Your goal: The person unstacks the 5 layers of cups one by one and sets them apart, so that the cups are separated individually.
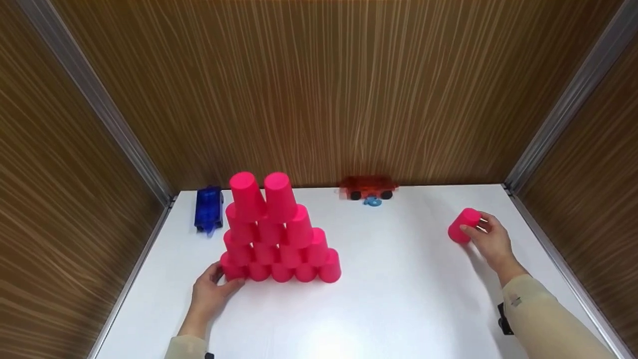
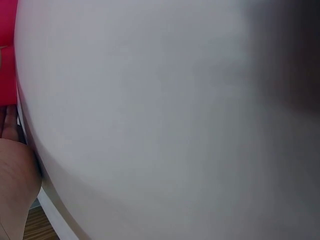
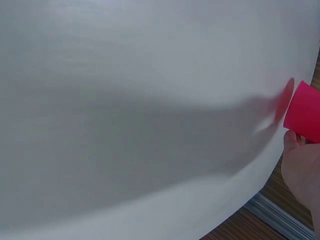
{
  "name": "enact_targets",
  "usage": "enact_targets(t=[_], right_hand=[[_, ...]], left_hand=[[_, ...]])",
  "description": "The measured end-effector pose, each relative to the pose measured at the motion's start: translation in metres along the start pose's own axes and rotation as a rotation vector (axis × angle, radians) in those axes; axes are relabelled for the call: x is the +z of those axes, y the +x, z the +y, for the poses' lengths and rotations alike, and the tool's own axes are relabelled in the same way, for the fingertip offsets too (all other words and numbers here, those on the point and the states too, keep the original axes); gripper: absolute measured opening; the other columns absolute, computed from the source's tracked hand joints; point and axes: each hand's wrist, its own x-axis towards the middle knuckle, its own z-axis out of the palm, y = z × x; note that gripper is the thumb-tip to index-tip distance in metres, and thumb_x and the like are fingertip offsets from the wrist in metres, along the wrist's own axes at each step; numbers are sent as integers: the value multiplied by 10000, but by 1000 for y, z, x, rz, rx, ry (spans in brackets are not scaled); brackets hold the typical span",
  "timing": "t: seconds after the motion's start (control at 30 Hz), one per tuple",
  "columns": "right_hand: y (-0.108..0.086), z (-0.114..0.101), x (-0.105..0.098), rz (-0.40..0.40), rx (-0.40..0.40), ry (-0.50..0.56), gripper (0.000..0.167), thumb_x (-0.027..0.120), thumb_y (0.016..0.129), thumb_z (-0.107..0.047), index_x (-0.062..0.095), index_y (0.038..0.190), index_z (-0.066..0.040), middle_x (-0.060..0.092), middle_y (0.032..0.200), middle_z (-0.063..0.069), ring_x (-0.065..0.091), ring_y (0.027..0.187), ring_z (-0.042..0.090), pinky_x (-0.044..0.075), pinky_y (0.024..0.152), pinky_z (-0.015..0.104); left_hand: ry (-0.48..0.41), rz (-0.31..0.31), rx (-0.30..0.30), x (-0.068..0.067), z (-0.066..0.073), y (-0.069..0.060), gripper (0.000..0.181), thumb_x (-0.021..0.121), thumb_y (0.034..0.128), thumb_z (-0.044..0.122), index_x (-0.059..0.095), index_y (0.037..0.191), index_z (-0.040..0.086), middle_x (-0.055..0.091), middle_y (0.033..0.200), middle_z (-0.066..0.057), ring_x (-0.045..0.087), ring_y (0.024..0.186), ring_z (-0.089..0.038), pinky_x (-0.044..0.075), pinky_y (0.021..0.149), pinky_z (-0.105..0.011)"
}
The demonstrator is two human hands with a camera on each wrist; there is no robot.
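Observation:
Pink plastic cups, stacked upside down, form a pyramid (image 1: pixel 269 244) at the left of the table in the head view. Its top row has two cups and the row below has three. My left hand (image 1: pixel 209 294) holds the bottom-left corner cup (image 1: pixel 233 269), thumb at the front and fingers at the left side. Only part of that hand (image 2: pixel 17 170) shows at the edge of the left wrist view. Far to the right, my right hand (image 1: pixel 493 244) grips a single pink cup (image 1: pixel 461 228), tilted. In the right wrist view, this cup (image 3: pixel 305 112) hangs just above the tabletop.
A blue toy car (image 1: pixel 208 208) lies behind the pyramid's left side. At the table's back edge stands a red toy car (image 1: pixel 370 188), with a small blue piece (image 1: pixel 373 201) before it. Wood-patterned panels (image 1: pixel 319 89) enclose the white table (image 1: pixel 389 299) at the back and sides.

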Motion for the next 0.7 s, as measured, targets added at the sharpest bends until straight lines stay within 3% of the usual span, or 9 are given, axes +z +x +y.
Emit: enact_targets(t=[0.37,0.7], right_hand=[[0,1,2,6,-16,-16,887,691,1042,-401,184,1679,-50,268,1686,280,290,1532,503,399,1191,588],[-3,2,-2,-23,4,-21,940,707,1028,-422,143,1689,-63,215,1704,287,258,1540,522,385,1192,613]], left_hand=[[-21,17,44,0,-3,-1,851,891,881,384,479,1574,110,486,1613,-154,367,1546,-360,337,1248,-507],[-17,12,34,1,-3,0,846,889,880,402,483,1572,134,489,1614,-127,361,1551,-347,336,1246,-519]])
